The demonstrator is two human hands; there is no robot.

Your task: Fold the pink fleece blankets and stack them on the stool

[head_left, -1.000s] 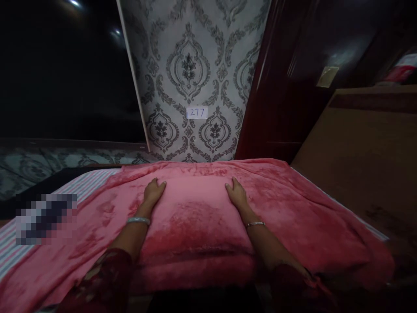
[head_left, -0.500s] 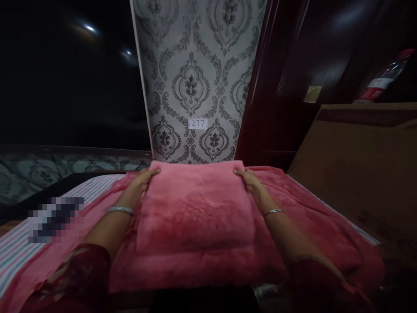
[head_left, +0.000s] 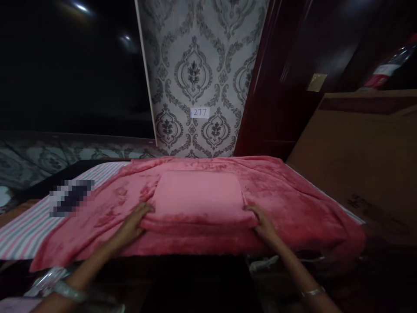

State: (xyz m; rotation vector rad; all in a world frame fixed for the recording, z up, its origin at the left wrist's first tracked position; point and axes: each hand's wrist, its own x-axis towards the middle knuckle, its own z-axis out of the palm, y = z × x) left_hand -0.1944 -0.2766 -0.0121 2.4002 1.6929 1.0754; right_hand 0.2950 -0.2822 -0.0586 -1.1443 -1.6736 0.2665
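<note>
A folded pink plush blanket (head_left: 198,195) lies flat in the middle, on top of a larger pink plush cloth (head_left: 286,195) spread over the table. My left hand (head_left: 140,217) grips its near left corner, thumb on top and the other fingers partly tucked out of sight. At the near right corner my right hand (head_left: 262,222) holds it in the same way. The near edge of the folded blanket looks thick and rounded between the two hands.
A striped cloth (head_left: 24,232) shows under the pink cloth at left, with a pixelated dark object (head_left: 71,198) on it. On the right stands a cardboard box (head_left: 355,161) bearing a plastic bottle (head_left: 386,67). Behind are a dark screen (head_left: 71,74) and patterned wallpaper (head_left: 195,56).
The folded blanket, earlier tilted up with its far corners held, now lies flat on the cloth. Both hands have moved down to its near corners.
</note>
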